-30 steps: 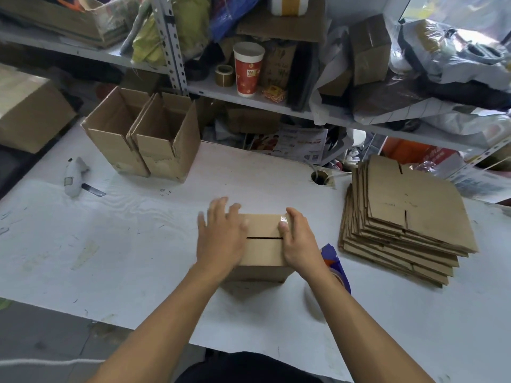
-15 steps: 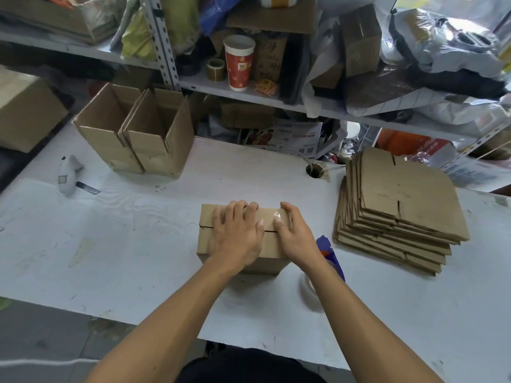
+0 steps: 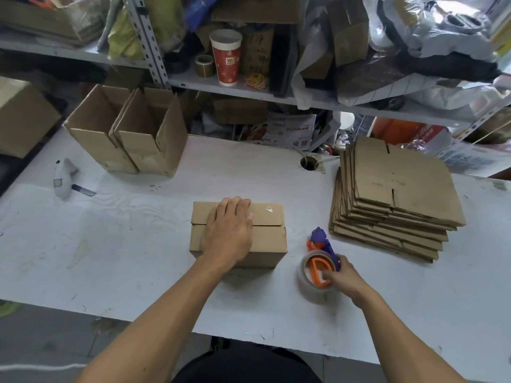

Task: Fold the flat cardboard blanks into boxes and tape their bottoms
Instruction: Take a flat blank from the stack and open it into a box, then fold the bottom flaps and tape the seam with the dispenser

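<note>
The cardboard box point(image 3: 258, 233) sits bottom-up at the centre of the white table point(image 3: 138, 244), its two flaps meeting along a dark seam, with a glossy strip of clear tape glinting on the far flap toward two o'clock. My left hand point(image 3: 228, 230) lies flat on it, fingers spread and unclenched, pressing across the seam. At four o'clock from the box, my right hand point(image 3: 341, 280) is curled around the tape dispenser point(image 3: 320, 268), gripping its orange handle inside the clear roll; its purple head points away from me. Farther out at two o'clock lies the stack of flat blanks point(image 3: 392, 200), fanned slightly, slots showing on the top sheet. At ten o'clock two open boxes point(image 3: 130, 134) stand side by side, touching; I see nothing inside either.
</note>
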